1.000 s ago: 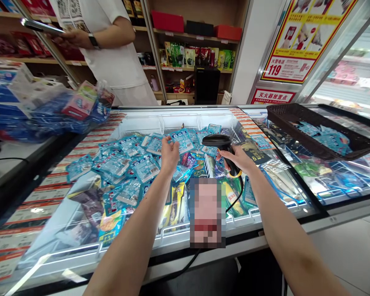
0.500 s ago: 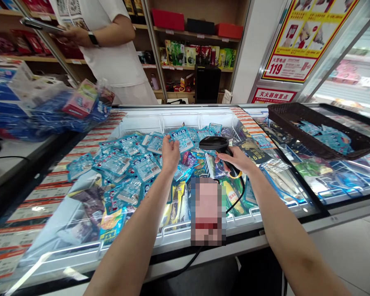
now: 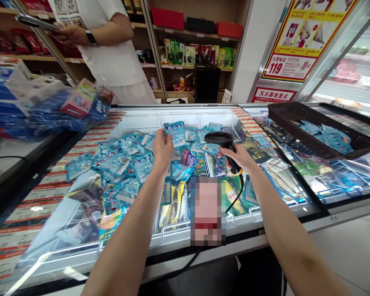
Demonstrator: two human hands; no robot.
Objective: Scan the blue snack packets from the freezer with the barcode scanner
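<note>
My left hand (image 3: 163,149) is closed on the edge of a blue packet (image 3: 177,135), which it holds over a spread of similar packets. My right hand (image 3: 238,158) grips a black handheld barcode scanner (image 3: 223,141) with a yellow trim near its grip's base; its head points left, a little apart from the packet. Several blue packets (image 3: 112,161) with printed backs lie loosely on the glass top of the freezer (image 3: 172,110), left of my left hand. A black cord (image 3: 237,197) runs down from the scanner.
A brown basket (image 3: 320,154) with more blue packets stands at the right. At the left are plastic-wrapped boxes (image 3: 80,98). Across the freezer a person (image 3: 107,57) in white holds a phone or tablet. A pixelated patch (image 3: 208,209) covers something near the front edge.
My left hand has shifted left and slightly up with the blue packet, which is now more upright. My right hand and the scanner have moved slightly right.
</note>
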